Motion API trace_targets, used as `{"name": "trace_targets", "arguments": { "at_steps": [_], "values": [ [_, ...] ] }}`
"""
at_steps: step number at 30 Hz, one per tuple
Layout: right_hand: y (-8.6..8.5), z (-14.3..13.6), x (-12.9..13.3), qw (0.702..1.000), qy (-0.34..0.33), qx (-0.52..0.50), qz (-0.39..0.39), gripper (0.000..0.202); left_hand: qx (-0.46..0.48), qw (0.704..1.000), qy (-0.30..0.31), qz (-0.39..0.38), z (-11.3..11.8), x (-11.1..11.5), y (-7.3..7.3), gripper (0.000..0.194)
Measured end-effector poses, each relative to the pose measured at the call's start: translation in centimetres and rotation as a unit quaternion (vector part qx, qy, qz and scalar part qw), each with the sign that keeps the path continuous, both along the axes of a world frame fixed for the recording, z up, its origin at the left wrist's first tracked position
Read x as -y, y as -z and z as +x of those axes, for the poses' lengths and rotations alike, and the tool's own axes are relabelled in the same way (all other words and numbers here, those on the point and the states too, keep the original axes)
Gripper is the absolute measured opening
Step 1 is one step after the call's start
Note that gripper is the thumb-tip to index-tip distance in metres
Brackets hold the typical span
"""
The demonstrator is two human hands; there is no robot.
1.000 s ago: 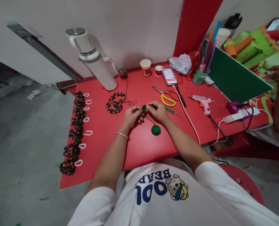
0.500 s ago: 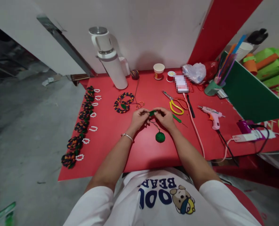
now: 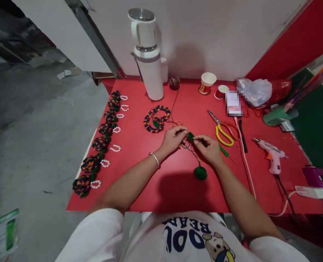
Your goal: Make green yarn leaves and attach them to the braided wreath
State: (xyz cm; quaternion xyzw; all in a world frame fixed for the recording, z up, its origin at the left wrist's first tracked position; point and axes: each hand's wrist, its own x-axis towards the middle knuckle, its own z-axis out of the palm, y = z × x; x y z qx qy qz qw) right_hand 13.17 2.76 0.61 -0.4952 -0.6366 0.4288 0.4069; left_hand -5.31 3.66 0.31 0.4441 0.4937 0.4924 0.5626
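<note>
Between my hands is a small green knitted or crocheted leaf-like piece (image 3: 190, 137). My right hand (image 3: 209, 148) pinches its near end between thumb and fingers. My left hand (image 3: 175, 139), with a bracelet at the wrist, is closed at the piece's other side, apparently on the green yarn; its fingertips partly hide what they grip. Dark strands loop below the fingers and run down to a green yarn ball (image 3: 200, 173) on the red table. A green-handled hook tool (image 3: 224, 151) lies just beyond my right hand.
Multicoloured braided loops (image 3: 156, 119) lie left of my hands. Along the left edge are several yarn flowers (image 3: 100, 143) with bead rings. A tall white flask (image 3: 152, 74) stands behind. Yellow-handled scissors (image 3: 224, 135), a paper cup (image 3: 207, 83) and a pink glue gun (image 3: 273, 154) are right.
The view has swung left, so the table's things sit farther right. My hands have drawn slightly apart, and the green piece now shows more between them.
</note>
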Motion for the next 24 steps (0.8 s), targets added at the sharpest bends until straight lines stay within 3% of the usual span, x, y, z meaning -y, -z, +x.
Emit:
{"name": "trace_targets", "arguments": {
  "at_steps": [7, 17, 24],
  "values": [
    [-0.35, 0.02, -0.20, 1.000, -0.002, 0.012, 0.001, 0.020, 0.014, 0.999, 0.033, -0.037, -0.29, -0.16, -0.63, 0.026],
    [-0.03, 0.00, -0.12, 0.999, -0.020, 0.026, 0.017, 0.016, 0.022, 0.998, 0.031, -0.040, -0.46, -0.01, -0.70, 0.033],
    [-0.55, -0.20, 0.12, 0.999, 0.004, 0.005, -0.042, 0.025, 0.010, 0.999, 0.023, -0.040, -0.21, 0.07, -0.87, 0.033]
  ]
}}
